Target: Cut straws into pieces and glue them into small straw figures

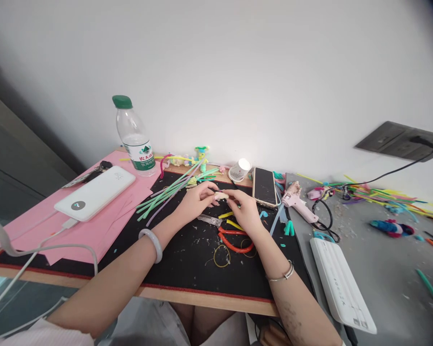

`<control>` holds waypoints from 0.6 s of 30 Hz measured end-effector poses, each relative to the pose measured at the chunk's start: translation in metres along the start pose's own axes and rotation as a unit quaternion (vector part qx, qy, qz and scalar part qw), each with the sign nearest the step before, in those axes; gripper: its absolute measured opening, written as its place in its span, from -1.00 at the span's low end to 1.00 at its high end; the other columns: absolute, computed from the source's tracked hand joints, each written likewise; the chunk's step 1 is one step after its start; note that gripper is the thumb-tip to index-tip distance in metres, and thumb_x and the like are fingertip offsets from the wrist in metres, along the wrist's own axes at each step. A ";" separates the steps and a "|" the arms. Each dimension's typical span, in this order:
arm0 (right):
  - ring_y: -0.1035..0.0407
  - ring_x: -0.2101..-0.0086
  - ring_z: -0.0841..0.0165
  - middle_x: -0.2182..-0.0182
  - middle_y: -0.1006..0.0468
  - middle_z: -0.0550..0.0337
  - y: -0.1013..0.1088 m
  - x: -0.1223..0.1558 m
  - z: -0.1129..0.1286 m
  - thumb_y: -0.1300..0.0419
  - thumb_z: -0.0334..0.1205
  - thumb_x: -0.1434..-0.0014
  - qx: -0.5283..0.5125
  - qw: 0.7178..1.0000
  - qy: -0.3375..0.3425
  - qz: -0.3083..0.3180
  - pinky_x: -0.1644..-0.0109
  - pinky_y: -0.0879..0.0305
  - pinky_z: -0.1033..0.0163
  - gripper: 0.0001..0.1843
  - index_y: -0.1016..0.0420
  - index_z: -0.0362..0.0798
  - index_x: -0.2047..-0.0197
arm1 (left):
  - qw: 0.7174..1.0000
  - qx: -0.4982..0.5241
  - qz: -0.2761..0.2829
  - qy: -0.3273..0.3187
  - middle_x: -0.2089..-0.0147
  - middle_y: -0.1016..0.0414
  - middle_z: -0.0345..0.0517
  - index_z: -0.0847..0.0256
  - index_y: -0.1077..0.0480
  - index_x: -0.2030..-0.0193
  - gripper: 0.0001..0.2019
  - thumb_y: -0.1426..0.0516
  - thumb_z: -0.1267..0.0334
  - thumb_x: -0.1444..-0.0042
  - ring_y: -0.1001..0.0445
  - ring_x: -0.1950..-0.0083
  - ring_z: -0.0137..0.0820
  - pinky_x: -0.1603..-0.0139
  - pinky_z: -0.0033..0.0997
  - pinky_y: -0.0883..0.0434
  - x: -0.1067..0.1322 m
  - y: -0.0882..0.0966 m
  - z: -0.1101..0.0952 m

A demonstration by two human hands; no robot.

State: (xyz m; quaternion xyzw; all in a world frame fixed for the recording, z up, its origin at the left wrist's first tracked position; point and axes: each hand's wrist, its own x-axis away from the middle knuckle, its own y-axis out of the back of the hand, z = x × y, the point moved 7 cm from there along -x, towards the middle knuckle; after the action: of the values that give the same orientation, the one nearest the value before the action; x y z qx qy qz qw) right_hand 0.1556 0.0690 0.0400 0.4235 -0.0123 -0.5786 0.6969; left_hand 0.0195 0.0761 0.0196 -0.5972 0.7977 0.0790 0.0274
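Both hands meet over the black mat, pinching a small cream-coloured fuzzy piece between them. My left hand closes its fingertips on the piece's left end. On its right end are the thumb and fingers of my right hand. Fingers hide part of the piece, so its full shape is unclear. Just below the hands lie scissors with orange-red handles, partly under my right hand. A bundle of green and purple pipe cleaners rests left of my left hand.
A water bottle and a white power bank stand on pink paper at left. Behind the hands are a paper cup and a phone. Rightward lie a glue gun, a white power strip and loose pipe cleaners.
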 end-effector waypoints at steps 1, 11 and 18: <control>-0.40 0.28 0.36 0.21 -0.52 0.10 0.000 0.000 0.000 -0.03 -0.39 -0.11 -0.001 1.000 -0.001 0.000 0.18 -0.35 0.23 -0.69 -0.44 -0.03 0.09 | 1.000 -0.005 0.001 -0.001 0.32 -0.50 -0.12 0.19 -0.28 0.19 -0.78 -0.10 0.18 -0.03 -0.52 0.33 -0.37 0.31 -0.38 -0.46 0.000 0.000 0.000; -0.41 0.33 0.38 0.31 -0.52 0.15 -0.003 0.002 -0.006 -0.05 -0.35 -0.09 -0.070 0.996 -0.052 -0.014 0.24 -0.38 0.26 -0.78 -0.40 -0.05 0.16 | 1.000 0.000 -0.026 -0.018 0.29 -0.53 -0.06 0.24 -0.35 0.27 -0.82 -0.12 0.18 -0.03 -0.53 0.34 -0.37 0.29 -0.36 -0.48 -0.001 0.003 -0.002; -0.42 0.32 0.36 0.31 -0.52 0.13 -0.004 0.002 -0.007 -0.05 -0.33 -0.12 -0.053 0.997 -0.053 0.000 0.19 -0.35 0.22 -0.83 -0.41 -0.06 0.22 | 1.000 0.012 -0.025 -0.011 0.30 -0.52 -0.04 0.26 -0.38 0.29 -0.82 -0.14 0.20 -0.02 -0.52 0.33 -0.36 0.24 -0.31 -0.48 -0.001 0.003 0.001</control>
State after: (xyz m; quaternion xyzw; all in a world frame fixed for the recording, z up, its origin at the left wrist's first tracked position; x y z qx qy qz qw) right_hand 0.1564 0.0716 0.0317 0.3548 -0.0185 -0.6000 0.7168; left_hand 0.0166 0.0779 0.0191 -0.6161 0.7828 0.0748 0.0453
